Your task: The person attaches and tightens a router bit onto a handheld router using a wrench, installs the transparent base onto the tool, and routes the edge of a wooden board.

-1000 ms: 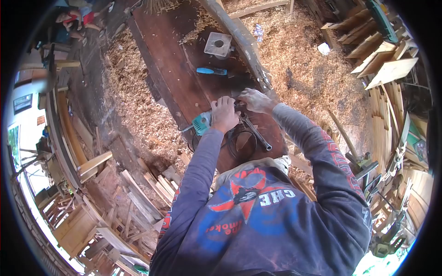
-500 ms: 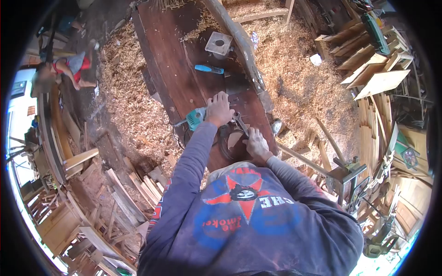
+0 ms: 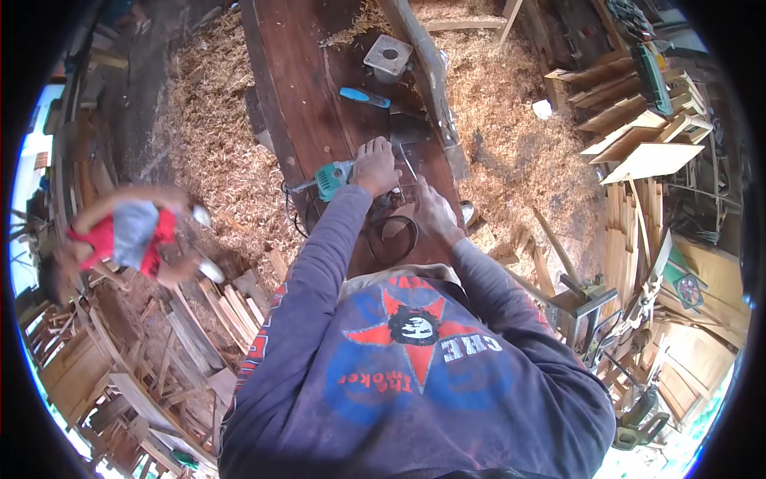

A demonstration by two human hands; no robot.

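Observation:
A teal power tool point(image 3: 333, 180) lies on its side on the dark wooden bench point(image 3: 307, 104). My left hand point(image 3: 377, 166) is closed around its front end, and the hand hides the part it grips. From my right hand point(image 3: 435, 209) a slim metal wrench point(image 3: 408, 166) points away from me, seen nearly edge-on, just right of the left hand. The fingers of the right hand are closed on its near end. A dark cord point(image 3: 415, 239) loops on the bench below both hands. Farther up lies a blue-handled tool point(image 3: 365, 97).
A metal box with a round hole point(image 3: 388, 56) stands at the far bench, beside a rough log point(image 3: 427, 64). Wood shavings point(image 3: 511, 160) cover the floor on both sides. Stacked boards point(image 3: 638, 144) stand at right, loose timber point(image 3: 183, 335) at left. A person in red point(image 3: 136, 231) is at left.
The wrench has swung from slanting beside the tool to pointing away from me, and my right hand has moved up. The person at left has come closer.

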